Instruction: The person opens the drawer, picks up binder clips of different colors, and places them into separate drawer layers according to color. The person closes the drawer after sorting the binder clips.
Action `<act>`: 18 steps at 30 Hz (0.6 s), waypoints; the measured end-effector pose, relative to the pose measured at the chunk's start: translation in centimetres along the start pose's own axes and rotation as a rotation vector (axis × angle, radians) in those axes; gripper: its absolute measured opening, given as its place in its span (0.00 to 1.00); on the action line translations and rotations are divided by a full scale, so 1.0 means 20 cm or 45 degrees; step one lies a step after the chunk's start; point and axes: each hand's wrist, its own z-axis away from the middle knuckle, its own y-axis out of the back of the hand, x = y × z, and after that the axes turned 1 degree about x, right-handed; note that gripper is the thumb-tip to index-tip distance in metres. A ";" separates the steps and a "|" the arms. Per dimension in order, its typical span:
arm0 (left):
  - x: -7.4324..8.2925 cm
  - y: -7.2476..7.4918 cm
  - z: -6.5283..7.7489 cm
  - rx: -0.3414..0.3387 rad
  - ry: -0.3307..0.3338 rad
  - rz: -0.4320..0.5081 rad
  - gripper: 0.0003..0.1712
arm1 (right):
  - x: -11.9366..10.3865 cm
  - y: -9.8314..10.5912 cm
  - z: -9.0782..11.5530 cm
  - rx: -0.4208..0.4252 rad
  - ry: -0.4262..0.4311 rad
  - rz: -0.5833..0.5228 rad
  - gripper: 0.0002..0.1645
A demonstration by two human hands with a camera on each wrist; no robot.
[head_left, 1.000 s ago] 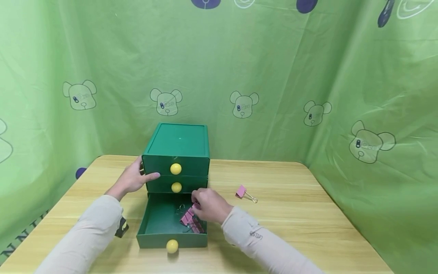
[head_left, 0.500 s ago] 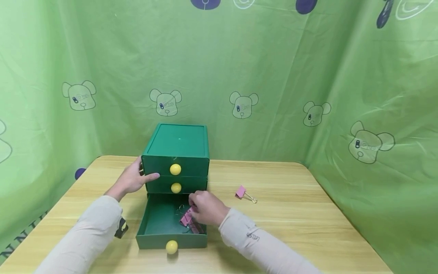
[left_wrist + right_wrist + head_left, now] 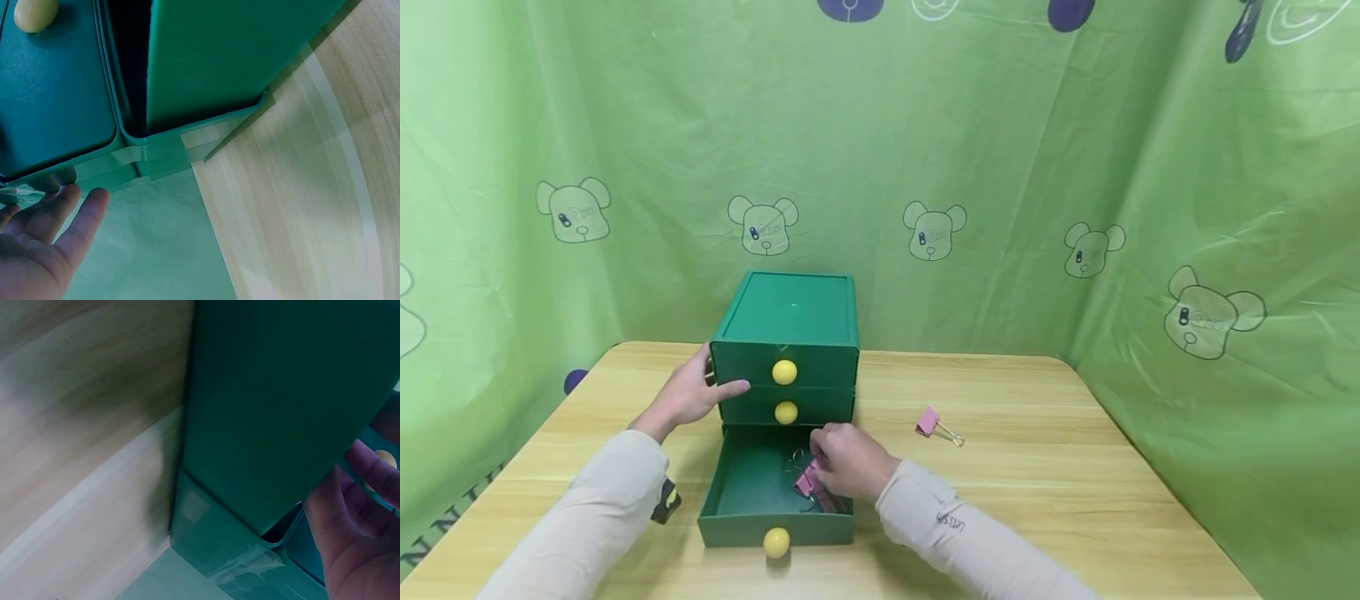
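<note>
A green drawer unit (image 3: pixel 793 308) with yellow round knobs stands on the table. Its bottom drawer (image 3: pixel 737 531) is pulled out; the two above are closed. My left hand (image 3: pixel 688 392) rests against the unit's left side, thumb across the front. In the left wrist view, its straight fingers (image 3: pixel 84 219) lie along that side. My right hand (image 3: pixel 853 460) reaches over the drawer's right wall, fingers curled, pinching a pink binder clip (image 3: pixel 817 468) that they mostly cover. Other pink binder clips (image 3: pixel 806 483) lie beneath, their wire handles showing. The right wrist view hides the clips behind the drawer wall.
One pink binder clip (image 3: pixel 927 422) lies on the wooden table (image 3: pixel 1037 467) right of the unit. A small black and yellow object (image 3: pixel 666 502) is partly hidden by the left sleeve. A green printed curtain (image 3: pixel 865 150) surrounds the table.
My right hand has shifted slightly left and lower over the clips in the drawer. The left hand, the unit and the clip on the table stay put.
</note>
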 end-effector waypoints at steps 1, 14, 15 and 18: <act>0.00 0.00 0.00 0.000 -0.001 -0.001 0.57 | 0.00 0.00 0.00 -0.005 -0.002 0.000 0.11; 0.00 0.00 0.00 0.008 -0.025 0.018 0.57 | 0.01 -0.03 0.01 0.020 0.040 0.033 0.10; 0.00 0.00 0.00 0.007 -0.027 0.016 0.57 | 0.00 -0.03 0.01 0.018 0.038 0.037 0.10; 0.00 0.00 0.00 0.002 -0.023 0.013 0.57 | 0.00 -0.02 0.01 0.007 0.025 0.042 0.10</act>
